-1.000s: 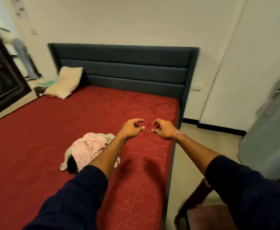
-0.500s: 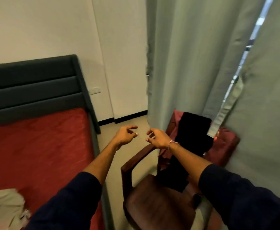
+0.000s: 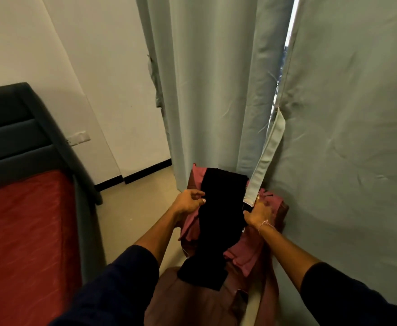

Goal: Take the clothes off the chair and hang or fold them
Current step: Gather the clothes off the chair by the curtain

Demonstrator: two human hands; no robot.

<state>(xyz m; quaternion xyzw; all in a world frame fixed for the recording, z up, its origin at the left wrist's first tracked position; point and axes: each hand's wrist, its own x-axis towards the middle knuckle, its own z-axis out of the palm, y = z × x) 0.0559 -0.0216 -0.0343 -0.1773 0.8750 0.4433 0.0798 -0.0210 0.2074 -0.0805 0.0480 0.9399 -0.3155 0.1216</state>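
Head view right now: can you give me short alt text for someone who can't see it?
Both hands reach a black garment draped over a chair back: the left hand touches its left edge, the right hand grips its right edge. A pink garment lies beneath; grey curtains hang behind.

The chair (image 3: pixel 206 300) sits at bottom centre, its back against the curtains (image 3: pixel 216 90) filling the upper right. Two garments (image 3: pixel 221 212) hang over the chair back, one on top of the other. The left hand (image 3: pixel 188 203) touches their left edge, the right hand (image 3: pixel 258 214) their right. The bed (image 3: pixel 23 231) lies at lower left, headboard (image 3: pixel 16 132) against the wall (image 3: pixel 87 67).
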